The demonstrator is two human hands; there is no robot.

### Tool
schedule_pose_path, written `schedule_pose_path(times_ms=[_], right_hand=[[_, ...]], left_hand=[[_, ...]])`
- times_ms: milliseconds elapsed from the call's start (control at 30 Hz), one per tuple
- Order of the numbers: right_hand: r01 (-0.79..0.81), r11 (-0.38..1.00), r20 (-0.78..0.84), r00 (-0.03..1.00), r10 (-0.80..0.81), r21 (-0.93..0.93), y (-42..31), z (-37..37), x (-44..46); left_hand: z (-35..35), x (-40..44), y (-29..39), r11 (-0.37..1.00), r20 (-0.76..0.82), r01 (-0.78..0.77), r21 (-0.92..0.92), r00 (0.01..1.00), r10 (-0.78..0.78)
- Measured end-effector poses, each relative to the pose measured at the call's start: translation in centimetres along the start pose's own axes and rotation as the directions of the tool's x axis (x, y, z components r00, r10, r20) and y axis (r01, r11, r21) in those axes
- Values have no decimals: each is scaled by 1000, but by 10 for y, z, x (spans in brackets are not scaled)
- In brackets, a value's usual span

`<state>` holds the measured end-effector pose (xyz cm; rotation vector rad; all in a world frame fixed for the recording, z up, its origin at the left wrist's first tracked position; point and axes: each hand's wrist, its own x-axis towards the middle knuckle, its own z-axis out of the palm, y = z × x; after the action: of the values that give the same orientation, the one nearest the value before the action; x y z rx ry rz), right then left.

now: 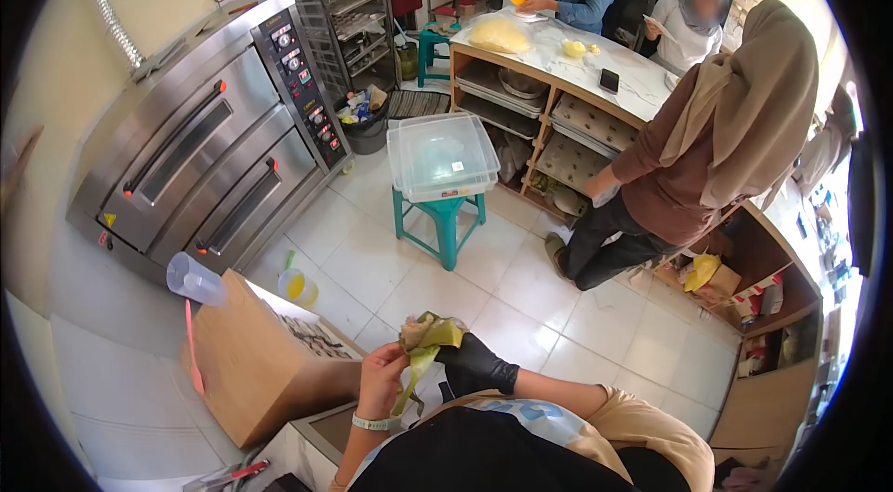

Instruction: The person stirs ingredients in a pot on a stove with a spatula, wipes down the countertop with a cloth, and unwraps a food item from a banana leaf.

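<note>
In front of my body is a piece of brownish food (416, 330) partly wrapped in a green leaf that looks like banana leaf (445, 335). A strip of the leaf hangs down below it. My left hand (381, 376), bare and with a pale band at the wrist, pinches the leaf strip from the left. My right hand (476, 367), in a black glove, holds the wrapped food from the right; its fingertips are partly hidden behind the leaf.
A cardboard box (251, 357) stands at my left, a clear cup (195, 278) on it. A steel oven (214, 148) lines the left wall. Ahead, a green stool (442, 222) carries plastic tubs (444, 157). One person (693, 152) stands by the counter (567, 46); two others are behind it.
</note>
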<state>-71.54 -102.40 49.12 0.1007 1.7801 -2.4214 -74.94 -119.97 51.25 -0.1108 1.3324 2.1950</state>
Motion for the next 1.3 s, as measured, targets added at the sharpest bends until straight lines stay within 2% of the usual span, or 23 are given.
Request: schedule_pose_path(times_ms=[33,67,100,167,200,233,300,367,433,567,667,700,833,933,1033,1300], right_hand=[[-140,990,-9,990,140,24,-2,-2,-16],[-31,955,10,999,36,-296,14,-11,-28],[86,808,66,996,-59,-582,29,-19,-40],[13,756,31,999,10,-655,32,-27,-58],[-184,873,-57,983,177,-451,-12,-10,-63],[-364,909,-99,931,350,-204,-35,0,-67],[-91,949,25,994,104,-303,-16,-7,-70],[-2,953,78,997,27,-302,-1,-16,-66],[-121,965,49,990,136,-233,3,-24,-61],[-37,956,66,996,59,-292,-34,-45,-62],[-36,957,64,996,57,-287,-49,-70,-65],[-18,934,62,997,42,-356,-53,-80,-67],[-33,971,85,995,55,-239,-53,-115,-64],[3,961,92,995,23,-276,-72,-127,-67],[-32,945,86,994,63,-325,-72,-136,-65],[-122,966,116,982,152,-229,-58,-137,-70]], left_hand=[[-1,-6,-9,999,3,34,-3,999,-34],[-1,-13,-17,998,5,58,-24,998,-58],[1,-18,-25,996,10,81,-45,997,-81],[6,-26,-39,994,15,99,-52,995,-98],[7,-31,-44,995,8,97,-34,995,-97],[6,-36,-46,996,0,93,-8,996,-93],[3,-41,-49,996,4,84,5,996,-84],[8,-45,-47,998,10,58,0,998,-58],[21,-48,-43,999,15,23,-28,1000,-23],[40,-33,-60,998,-23,-52,18,998,53],[68,-20,-68,996,1,-89,15,996,89],[79,-15,-69,995,16,-96,20,995,96],[97,3,-82,988,35,-109,107,994,106],[133,1,-74,985,9,-170,26,985,170],[131,7,-80,978,-14,-160,135,986,164],[121,-1,-99,997,-75,-69,43,995,72]])
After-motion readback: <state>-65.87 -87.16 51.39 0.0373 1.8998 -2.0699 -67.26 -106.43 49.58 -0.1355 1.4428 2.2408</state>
